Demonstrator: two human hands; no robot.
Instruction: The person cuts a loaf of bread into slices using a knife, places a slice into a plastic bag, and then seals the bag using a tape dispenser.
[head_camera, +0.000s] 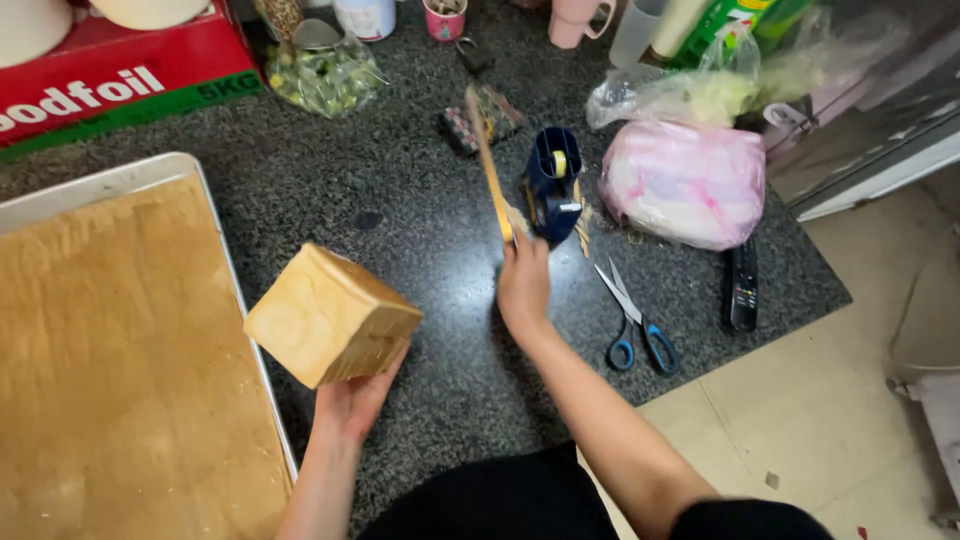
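Left hand (352, 400) cups tan loaf block (331, 314) from below, fingers curled under it, just right of the paper-lined tray (215, 215). Right hand (523, 285) fisted around yellow-handled knife (488, 165), blade beyond the knuckles; scissors (632, 322) right.

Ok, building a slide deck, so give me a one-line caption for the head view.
Left hand holds a tan bread block; right hand lifts a yellow-handled knife over speckled dark counter.

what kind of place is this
Probably a small bakery or home kitchen prep counter: a large baking tray holds a sheet of sponge, the left hand holds a loaf, and the right hand grips a knife.
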